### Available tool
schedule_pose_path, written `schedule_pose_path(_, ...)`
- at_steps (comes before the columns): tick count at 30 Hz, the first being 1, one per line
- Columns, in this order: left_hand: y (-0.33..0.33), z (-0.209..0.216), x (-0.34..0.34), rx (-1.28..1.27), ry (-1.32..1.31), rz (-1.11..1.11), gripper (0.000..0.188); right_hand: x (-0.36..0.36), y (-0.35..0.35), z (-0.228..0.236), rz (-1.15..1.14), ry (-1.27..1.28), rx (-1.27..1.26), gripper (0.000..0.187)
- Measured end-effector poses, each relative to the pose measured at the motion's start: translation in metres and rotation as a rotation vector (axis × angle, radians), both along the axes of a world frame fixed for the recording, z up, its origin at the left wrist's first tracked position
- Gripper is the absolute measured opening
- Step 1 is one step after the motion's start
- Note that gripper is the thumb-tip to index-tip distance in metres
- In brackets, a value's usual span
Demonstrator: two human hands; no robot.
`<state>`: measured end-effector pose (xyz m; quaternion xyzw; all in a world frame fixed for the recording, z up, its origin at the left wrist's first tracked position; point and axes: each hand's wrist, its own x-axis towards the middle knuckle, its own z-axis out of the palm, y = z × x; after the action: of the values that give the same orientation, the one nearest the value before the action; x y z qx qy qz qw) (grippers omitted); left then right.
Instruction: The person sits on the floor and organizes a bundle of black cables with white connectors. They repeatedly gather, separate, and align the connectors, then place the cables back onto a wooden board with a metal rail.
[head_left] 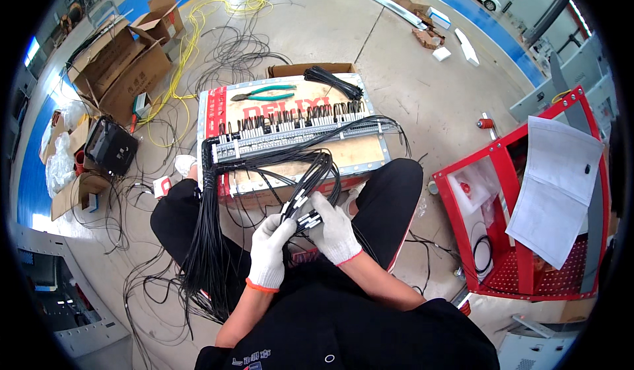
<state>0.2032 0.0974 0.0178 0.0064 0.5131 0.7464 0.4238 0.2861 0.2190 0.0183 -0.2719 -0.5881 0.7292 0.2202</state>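
Observation:
White knit gloves cover both my hands, close together above my lap. My left hand (269, 250) is closed round a bundle of thin black wires (323, 165) with white marker sleeves on them. Beside it, my right hand (333, 230) grips more sleeved wire ends (308, 221), its fingers partly hiding them. The wires loop back to a long terminal strip (297, 137) lying across a wooden-topped crate (360, 152). Many short black wire loops rise along the strip's far side. From its left end a thick black wire bundle (208, 238) hangs down over my leg.
Green-handled pliers (264, 93) and a bunch of black cable ties (333, 83) lie on the crate. Cardboard boxes (115, 66) and a black case (110, 145) stand left. A red metal frame (522, 201) bearing papers (555, 188) stands right. Loose wires (241, 53) cover the floor.

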Motion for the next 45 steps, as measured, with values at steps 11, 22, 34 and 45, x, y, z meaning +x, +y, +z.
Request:
schedule_pose_path(11,-0.004,0.003,-0.001,0.027,-0.037,-0.073,0.009,-0.004,0.006,0.009,-0.106,0.051,-0.453,0.020)
schedule_pose_path(22,-0.005,0.000,-0.005,0.036,-0.105,-0.062,0.010,0.005,0.008,-0.003,-0.020,0.277,-0.632,0.019)
schedule_pose_path(34,-0.008,0.001,-0.009,0.049,-0.065,-0.082,0.010,0.006,0.004,-0.015,0.023,0.394,-0.818,0.011)
schedule_pose_path(45,-0.006,0.001,-0.002,0.027,-0.045,-0.059,0.007,0.004,-0.006,-0.001,-0.010,0.159,-0.588,0.016)
